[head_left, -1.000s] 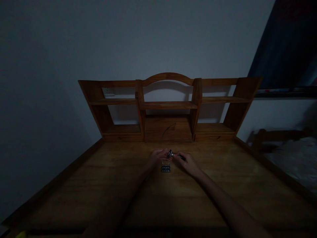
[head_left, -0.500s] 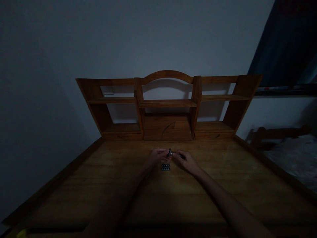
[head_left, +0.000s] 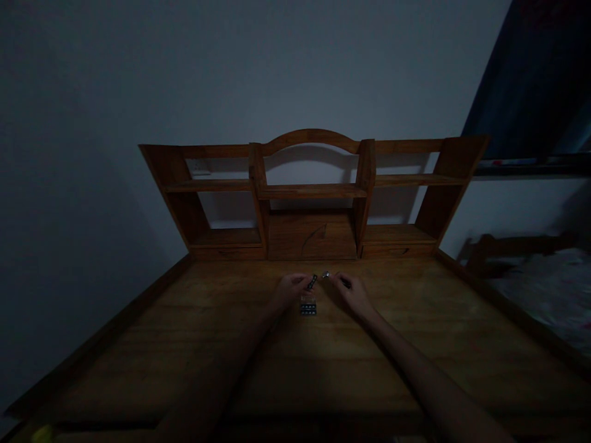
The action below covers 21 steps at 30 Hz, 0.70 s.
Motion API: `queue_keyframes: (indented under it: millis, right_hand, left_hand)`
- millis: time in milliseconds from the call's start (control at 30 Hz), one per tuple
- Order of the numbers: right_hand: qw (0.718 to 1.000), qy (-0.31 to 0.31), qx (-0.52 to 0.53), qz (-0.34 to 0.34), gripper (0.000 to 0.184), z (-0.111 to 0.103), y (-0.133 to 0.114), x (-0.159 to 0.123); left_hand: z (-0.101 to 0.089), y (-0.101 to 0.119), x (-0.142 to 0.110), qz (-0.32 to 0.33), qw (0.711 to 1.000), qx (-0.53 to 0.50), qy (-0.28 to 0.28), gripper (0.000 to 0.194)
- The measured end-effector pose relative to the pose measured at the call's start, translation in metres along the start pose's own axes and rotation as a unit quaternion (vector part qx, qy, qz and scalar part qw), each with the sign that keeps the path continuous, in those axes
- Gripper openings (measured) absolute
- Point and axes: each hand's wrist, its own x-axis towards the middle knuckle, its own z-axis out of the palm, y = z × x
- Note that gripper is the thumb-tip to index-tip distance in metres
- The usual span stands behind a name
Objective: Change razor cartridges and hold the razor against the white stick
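My left hand [head_left: 292, 288] is closed on a small dark strip [head_left: 313, 282] with pale spots along it, held at a tilt above the desk. To the right, my right hand [head_left: 349, 291] grips a slim dark-handled tool [head_left: 346, 283]; a small shiny metal piece [head_left: 325, 275] shows at its fingertips, and I cannot tell whether it belongs to the tool. A narrow gap separates the strip from the metal piece. Just below my left fingers lies a small clear case [head_left: 308, 309] with dark rows holding several light pieces. Dim light hides finer detail.
The wooden desk [head_left: 295, 369] has raised side edges. Along its back stands a wooden shelf unit [head_left: 313, 192] with drawers, against a pale wall [head_left: 295, 67]. A dark curtain [head_left: 540, 86] hangs at the right, above a bed with pale bedding [head_left: 554, 289].
My hands have moved apart. The shiny metal piece has come away from the strip with my right hand, while the strip stays in my left and shows more fully.
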Motion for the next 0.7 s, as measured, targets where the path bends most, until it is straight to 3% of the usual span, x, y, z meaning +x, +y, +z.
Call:
queue_keyframes:
  millis: [133,500,700]
  right_hand:
    - [0.998,0.038,-0.015,0.038,0.047,-0.003,0.007,0.004]
    - [0.997,0.052,-0.024,0.058,0.05,-0.004,0.01,0.003]
    - [0.995,0.074,-0.05,0.053,0.054,-0.003,0.011,0.003]
  left_hand:
    - [-0.008,0.004,-0.001,0.018,0.997,0.072,0.019,0.046]
    - [-0.014,0.006,-0.001,0.015,1.0,0.021,-0.008,0.044]
    - [-0.022,0.0,0.002,0.073,0.988,0.132,-0.016,0.028]
